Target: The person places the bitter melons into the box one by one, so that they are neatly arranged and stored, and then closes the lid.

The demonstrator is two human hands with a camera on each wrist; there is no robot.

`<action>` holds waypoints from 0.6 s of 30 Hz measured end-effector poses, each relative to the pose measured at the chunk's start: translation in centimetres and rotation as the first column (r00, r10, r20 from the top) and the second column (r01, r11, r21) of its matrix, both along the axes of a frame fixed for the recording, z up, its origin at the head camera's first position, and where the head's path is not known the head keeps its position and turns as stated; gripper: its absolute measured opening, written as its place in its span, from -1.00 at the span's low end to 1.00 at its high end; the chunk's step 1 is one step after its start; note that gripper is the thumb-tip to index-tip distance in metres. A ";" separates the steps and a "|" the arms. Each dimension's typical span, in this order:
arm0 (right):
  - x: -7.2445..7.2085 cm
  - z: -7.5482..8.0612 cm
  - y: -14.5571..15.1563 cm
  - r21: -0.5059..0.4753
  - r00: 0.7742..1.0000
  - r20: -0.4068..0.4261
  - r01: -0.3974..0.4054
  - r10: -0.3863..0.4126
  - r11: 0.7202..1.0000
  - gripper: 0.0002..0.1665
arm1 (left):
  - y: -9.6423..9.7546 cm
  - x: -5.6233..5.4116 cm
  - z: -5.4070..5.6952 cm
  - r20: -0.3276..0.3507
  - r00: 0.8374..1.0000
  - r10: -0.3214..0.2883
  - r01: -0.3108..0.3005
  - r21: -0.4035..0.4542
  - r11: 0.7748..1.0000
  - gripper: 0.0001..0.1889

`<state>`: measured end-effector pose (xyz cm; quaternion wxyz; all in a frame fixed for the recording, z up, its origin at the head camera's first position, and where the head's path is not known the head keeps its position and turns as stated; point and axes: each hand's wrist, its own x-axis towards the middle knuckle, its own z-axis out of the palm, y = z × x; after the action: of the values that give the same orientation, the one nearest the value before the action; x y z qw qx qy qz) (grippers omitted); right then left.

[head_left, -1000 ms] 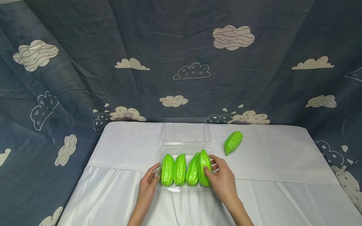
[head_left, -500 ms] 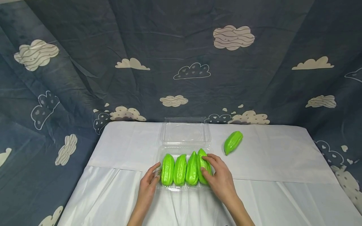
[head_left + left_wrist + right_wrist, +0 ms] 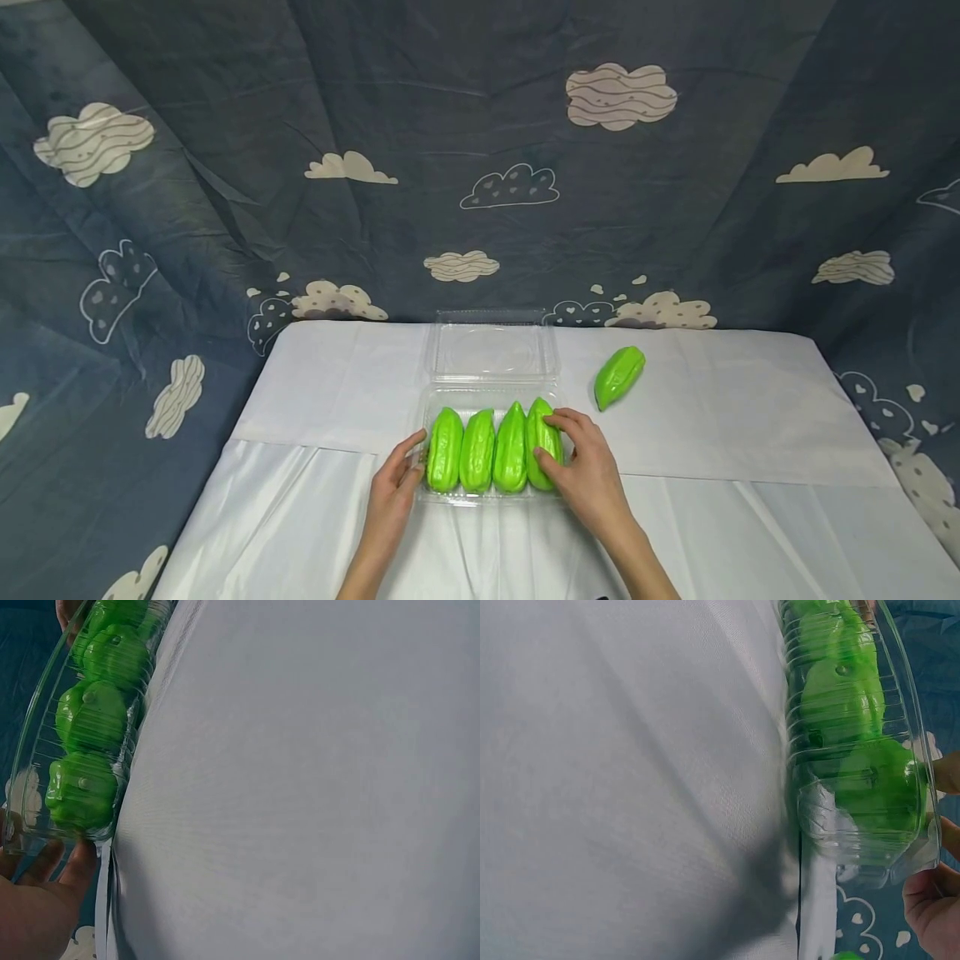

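Note:
A hinged clear plastic container (image 3: 487,500) lies with its lid (image 3: 491,350) laid back on the white cloth. Several glossy green ridged peppers (image 3: 477,450) stand side by side in it, tapered tips pointing away from me. My left hand (image 3: 393,483) holds the container's left end; in the left wrist view its fingers (image 3: 79,866) touch the outer wall below a pepper (image 3: 82,791). My right hand (image 3: 592,479) has thumb and fingers on the rightmost pepper (image 3: 538,433). That pepper's lobed end (image 3: 877,787) shows through the plastic in the right wrist view.
One more green pepper (image 3: 619,377) lies on the white cloth (image 3: 720,400), behind and right of the container. A dark curtain with cloud prints (image 3: 517,108) hangs behind the table and along both sides.
The rightmost pepper has settled slightly apart from its neighbour, which now stands straighter. My right hand's fingers shifted over that pepper; the left hand stayed in place.

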<state>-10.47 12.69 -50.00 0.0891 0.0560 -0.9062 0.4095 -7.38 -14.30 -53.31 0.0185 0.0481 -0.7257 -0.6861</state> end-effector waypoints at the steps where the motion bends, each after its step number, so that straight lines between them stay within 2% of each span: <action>1: 0.0 0.0 0.0 -0.003 1.000 0.001 0.000 0.000 1.000 -0.46 | 0.0 0.0 0.0 0.002 1.000 -0.001 0.001 0.001 1.000 -0.50; 9: 0.0 0.0 0.3 -0.026 0.999 0.040 0.004 -0.002 1.000 -0.45 | 0.0 -0.1 0.1 0.002 1.000 -0.001 0.001 0.006 1.000 -0.50; 13: 0.2 -0.1 0.6 -0.088 0.998 0.063 0.011 -0.005 0.996 -0.45 | 0.0 -0.1 0.1 0.001 1.000 0.002 -0.002 -0.005 1.000 -0.50; 18: 0.6 -0.1 1.2 -0.200 0.998 0.054 -0.006 0.017 0.980 -0.48 | 0.0 -0.1 0.1 -0.006 1.000 0.002 -0.002 -0.009 1.000 -0.50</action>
<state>-9.85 13.87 -50.08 0.0670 0.0407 -0.8622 0.5004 -7.47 -14.29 -53.24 0.0218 0.0467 -0.7288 -0.6828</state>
